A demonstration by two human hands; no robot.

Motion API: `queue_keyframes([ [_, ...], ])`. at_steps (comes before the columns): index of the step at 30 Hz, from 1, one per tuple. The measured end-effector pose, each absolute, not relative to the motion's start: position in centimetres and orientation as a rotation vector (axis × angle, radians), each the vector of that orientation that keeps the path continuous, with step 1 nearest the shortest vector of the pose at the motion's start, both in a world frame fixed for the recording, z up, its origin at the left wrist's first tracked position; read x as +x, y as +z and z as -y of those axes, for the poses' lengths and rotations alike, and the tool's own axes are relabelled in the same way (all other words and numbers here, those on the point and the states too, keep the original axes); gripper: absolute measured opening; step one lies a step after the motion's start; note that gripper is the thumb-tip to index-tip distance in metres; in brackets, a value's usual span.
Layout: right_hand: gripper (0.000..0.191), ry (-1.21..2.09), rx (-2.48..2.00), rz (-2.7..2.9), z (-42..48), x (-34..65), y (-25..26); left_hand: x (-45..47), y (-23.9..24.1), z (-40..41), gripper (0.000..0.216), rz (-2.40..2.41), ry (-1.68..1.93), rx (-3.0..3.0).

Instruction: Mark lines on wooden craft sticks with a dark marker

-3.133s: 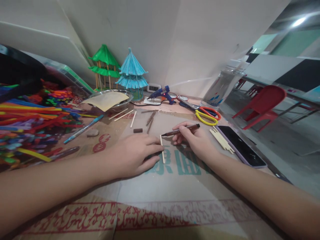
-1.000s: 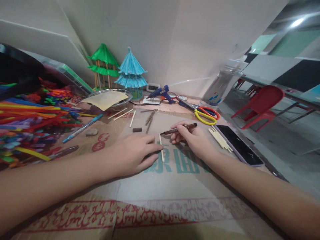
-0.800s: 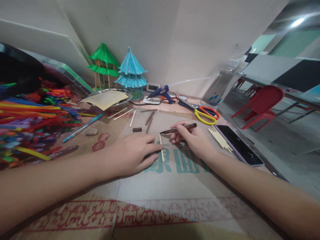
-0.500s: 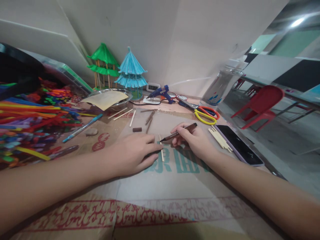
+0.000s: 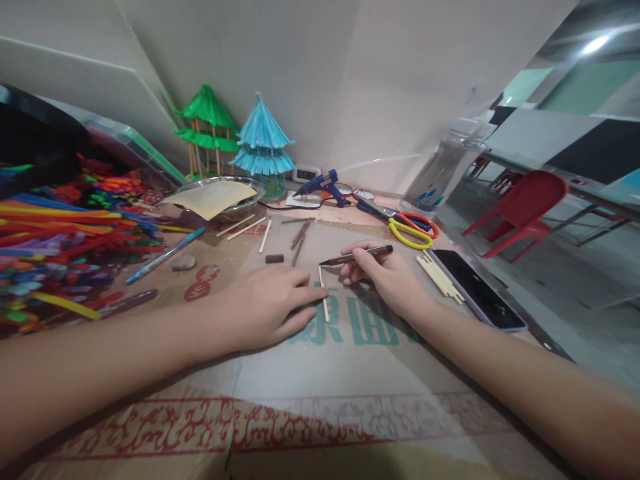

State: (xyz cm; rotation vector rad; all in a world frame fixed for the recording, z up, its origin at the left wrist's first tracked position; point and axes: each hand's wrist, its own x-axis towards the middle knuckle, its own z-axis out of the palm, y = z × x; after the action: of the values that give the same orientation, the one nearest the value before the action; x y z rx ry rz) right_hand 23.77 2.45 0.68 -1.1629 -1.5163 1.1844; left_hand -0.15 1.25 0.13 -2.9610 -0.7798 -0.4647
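Note:
A thin pale wooden stick lies on the plastic-covered table, with the extended index finger of my left hand resting across it. The other left fingers are loosely spread on the surface. My right hand is closed around a brown marker, its dark tip by the stick's far end. I cannot tell whether the tip touches the wood. Beyond my left hand is the brown marker cap. Several brown sticks and a few pale sticks lie farther back.
Small green and blue pavilion models stand by the wall. A blue glue gun, scissors, a phone and a bundle of pale sticks lie rearward and right. Colourful craft strips crowd the left.
The marker tip has shifted away from me along the stick, from near my left index finger to the far end. My left hand has stayed almost still.

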Motion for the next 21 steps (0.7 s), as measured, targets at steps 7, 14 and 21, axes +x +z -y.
queue_keyframes([
  [7,0.031,1.183,-1.169,1.504,-2.56,23.80,0.69,-0.24,0.25,-1.19,0.035,0.789,-0.452,-2.967],
  [14,0.029,1.168,-1.197,1.566,-2.46,23.85,0.79,-0.12,0.25,-1.23,0.034,0.782,-0.462,-2.969],
  [21,0.032,1.203,-1.157,1.489,-2.54,23.77,0.72,-0.15,0.18,-1.28,0.036,0.795,-0.432,-2.961],
])
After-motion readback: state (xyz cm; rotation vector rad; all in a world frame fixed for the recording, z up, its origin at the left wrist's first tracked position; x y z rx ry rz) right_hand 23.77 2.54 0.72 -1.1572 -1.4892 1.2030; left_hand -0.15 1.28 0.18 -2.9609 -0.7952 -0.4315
